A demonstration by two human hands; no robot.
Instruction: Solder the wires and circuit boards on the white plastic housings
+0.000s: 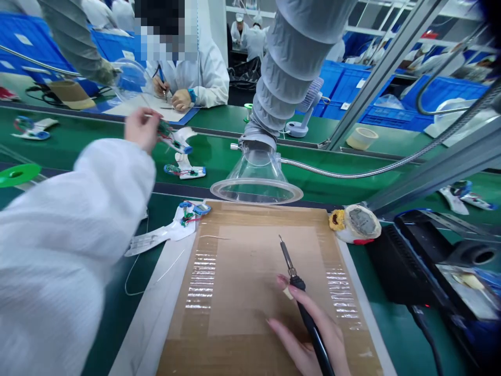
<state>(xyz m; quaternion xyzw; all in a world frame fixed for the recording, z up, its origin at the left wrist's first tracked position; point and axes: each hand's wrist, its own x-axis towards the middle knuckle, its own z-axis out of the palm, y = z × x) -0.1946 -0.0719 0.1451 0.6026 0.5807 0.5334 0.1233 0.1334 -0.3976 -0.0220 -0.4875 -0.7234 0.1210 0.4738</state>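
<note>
My left hand (143, 129) reaches out over the green conveyor, its fingers pinched on a wired white plastic part (180, 140) with a small circuit board. Just below it, a similar white part (186, 169) lies on the belt. In my right hand (313, 329) is a soldering iron (300, 292), its tip pointing forward over the taped cardboard mat (270, 282). Another white part with wires and a blue end (183, 222) rests at the mat's far left corner. At the far right corner sits a round soldering-tip cleaner (362, 224) beside a yellow sponge (336, 220).
A clear fume-extractor hood (256, 180) hangs over the mat's far edge. To the right stands a black soldering station (407, 266). Across the conveyor a co-worker in white (211, 73) works with a pen-like tool. A green spool (19, 175) is at left.
</note>
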